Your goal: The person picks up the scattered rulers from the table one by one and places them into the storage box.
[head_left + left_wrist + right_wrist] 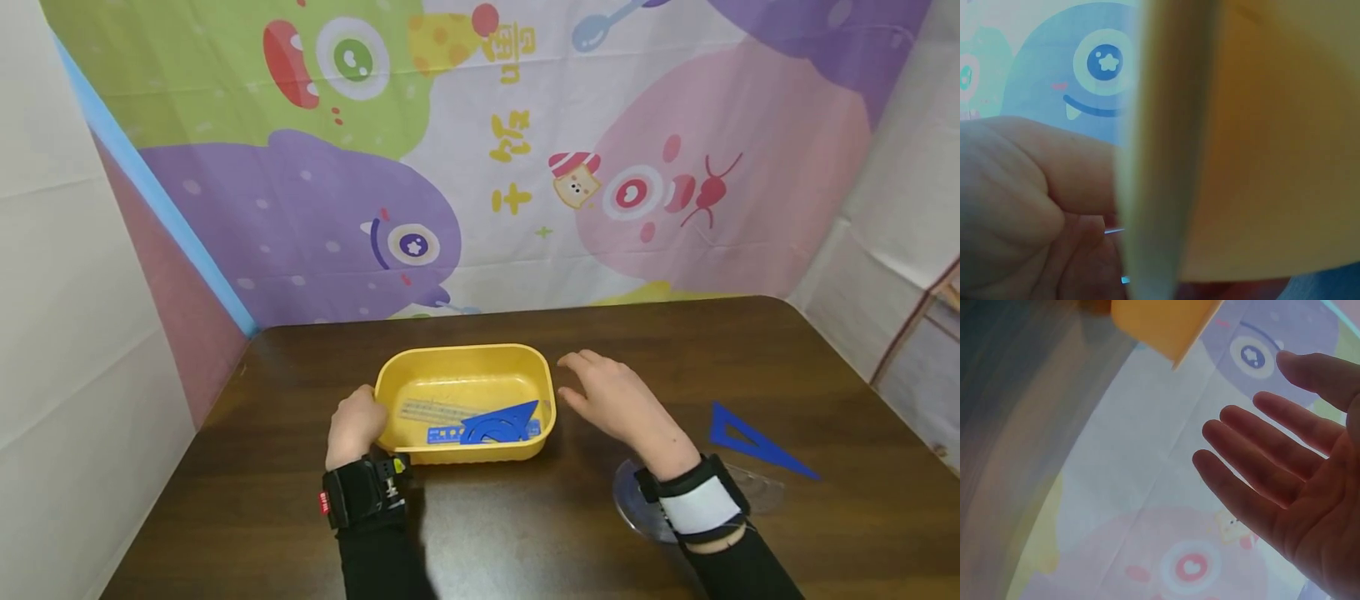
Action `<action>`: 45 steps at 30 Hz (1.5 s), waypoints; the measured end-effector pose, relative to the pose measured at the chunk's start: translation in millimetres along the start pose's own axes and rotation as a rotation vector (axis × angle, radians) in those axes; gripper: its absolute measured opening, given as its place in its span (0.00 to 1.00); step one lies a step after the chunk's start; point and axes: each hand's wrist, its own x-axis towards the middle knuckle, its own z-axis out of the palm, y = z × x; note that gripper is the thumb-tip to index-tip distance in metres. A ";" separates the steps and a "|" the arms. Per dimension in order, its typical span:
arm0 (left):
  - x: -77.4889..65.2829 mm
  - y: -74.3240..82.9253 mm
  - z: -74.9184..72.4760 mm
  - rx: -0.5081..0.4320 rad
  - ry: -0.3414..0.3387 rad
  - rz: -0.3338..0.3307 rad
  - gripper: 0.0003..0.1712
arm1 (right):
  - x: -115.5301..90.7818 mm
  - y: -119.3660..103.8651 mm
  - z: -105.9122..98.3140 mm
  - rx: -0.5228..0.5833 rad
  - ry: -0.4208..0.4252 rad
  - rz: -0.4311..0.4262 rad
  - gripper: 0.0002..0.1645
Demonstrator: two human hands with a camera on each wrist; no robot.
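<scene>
A yellow plastic basin (465,454) stands on the table, with a clear ruler (435,412), a blue ruler (444,434), a blue set square (517,412) and a blue protractor (495,431) inside. At its left end, my left hand (356,425) holds the basin's side; in the left wrist view its fingers reach along and under the yellow wall (1272,156). My right hand (618,404) is just off the basin's right end, holding nothing. The right wrist view shows that hand (1297,481) with its fingers extended and spread, apart from the basin's corner (1160,328).
On the right of the brown table (517,533) lies another blue set square (761,442). A clear round-edged protractor (633,508) and another clear piece (757,490) lie partly under my right forearm. A cartoon-print cloth (517,250) hangs behind the table.
</scene>
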 end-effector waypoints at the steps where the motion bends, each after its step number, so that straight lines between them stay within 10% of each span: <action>1: -0.2 0.3 -0.3 -0.005 -0.003 -0.005 0.14 | -1.1 1.5 -0.8 0.003 -0.002 0.006 0.22; 45: 1.0 0.0 1.6 -0.018 0.001 -0.015 0.13 | -51.7 76.8 -21.7 0.010 -0.068 0.232 0.30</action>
